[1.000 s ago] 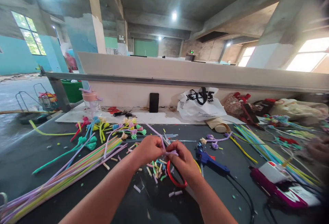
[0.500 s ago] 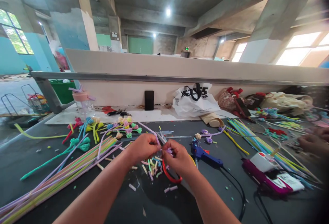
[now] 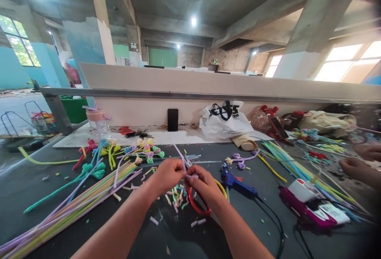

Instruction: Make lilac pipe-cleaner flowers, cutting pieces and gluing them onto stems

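Observation:
Near the middle of the dark table, my left hand (image 3: 169,176) is closed in a pinch on a purple pipe cleaner (image 3: 179,152), whose free end sticks up past the fingers. Close against it, my right hand (image 3: 204,184) pinches the lower part of the same fuzzy stem. Scissors (image 3: 200,212) with red and yellow handles also rest in my right hand. Their blades point up between the hands, and the red loop hangs below the palm. Short cut pieces of pipe cleaner (image 3: 180,195) in several colours lie scattered under my hands.
Long pipe cleaners (image 3: 74,199) lie bundled at left, with knotted coloured ones (image 3: 93,169) behind. A blue glue gun (image 3: 239,183) with a black cord lies right of my hands, near a purple device (image 3: 308,209). A phone (image 3: 172,120) stands at the back. Another person's hand (image 3: 354,169) is far right.
My hands stay together on the purple pipe cleaner; its free end now stands more upright. My right fingers have shifted slightly on it. The view has tilted up a little.

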The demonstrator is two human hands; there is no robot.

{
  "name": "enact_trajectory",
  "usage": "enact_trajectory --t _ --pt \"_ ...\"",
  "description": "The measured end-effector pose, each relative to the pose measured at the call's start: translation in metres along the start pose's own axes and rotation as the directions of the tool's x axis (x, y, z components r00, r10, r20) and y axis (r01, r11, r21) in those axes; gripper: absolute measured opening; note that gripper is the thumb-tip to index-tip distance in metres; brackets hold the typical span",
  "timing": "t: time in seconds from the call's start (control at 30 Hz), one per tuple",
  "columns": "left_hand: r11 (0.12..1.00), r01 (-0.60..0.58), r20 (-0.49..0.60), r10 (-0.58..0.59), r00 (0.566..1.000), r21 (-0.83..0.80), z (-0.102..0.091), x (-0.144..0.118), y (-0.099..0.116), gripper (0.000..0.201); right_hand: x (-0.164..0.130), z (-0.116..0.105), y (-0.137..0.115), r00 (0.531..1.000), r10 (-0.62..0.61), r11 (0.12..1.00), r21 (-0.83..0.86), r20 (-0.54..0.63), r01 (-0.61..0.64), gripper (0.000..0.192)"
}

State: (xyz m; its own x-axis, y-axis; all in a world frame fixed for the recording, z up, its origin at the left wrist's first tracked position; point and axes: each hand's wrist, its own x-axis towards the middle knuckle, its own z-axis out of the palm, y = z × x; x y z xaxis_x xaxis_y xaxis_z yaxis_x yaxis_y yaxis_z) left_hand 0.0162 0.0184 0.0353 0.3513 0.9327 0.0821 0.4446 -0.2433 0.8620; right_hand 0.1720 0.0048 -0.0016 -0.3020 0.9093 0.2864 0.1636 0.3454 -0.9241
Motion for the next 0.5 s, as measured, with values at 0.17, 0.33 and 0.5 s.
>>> enact_trajectory --t 0.17,0.33,0.5 --pt "0.945 -0.201 -0.088 0.23 0.969 0.257 0.0027 -0.0011 0.0035 0.015 0.0017 0.0056 0.0067 0.978 0.189 0.873 0.44 0.087 -0.208 0.018" --pt "0.964 -0.161 -0.105 0.186 0.977 0.211 0.0064 0.0007 0.0008 0.013 0.0025 0.0019 0.0004 0.984 0.178 0.957 0.238 -0.024 -0.167 0.016" --pt "0.996 0.087 0.027 -0.088 0.996 0.01 0.0042 0.0041 -0.0053 0.011 0.0017 -0.002 -0.0012 0.977 -0.204 0.87 -0.469 -0.058 0.154 0.01"
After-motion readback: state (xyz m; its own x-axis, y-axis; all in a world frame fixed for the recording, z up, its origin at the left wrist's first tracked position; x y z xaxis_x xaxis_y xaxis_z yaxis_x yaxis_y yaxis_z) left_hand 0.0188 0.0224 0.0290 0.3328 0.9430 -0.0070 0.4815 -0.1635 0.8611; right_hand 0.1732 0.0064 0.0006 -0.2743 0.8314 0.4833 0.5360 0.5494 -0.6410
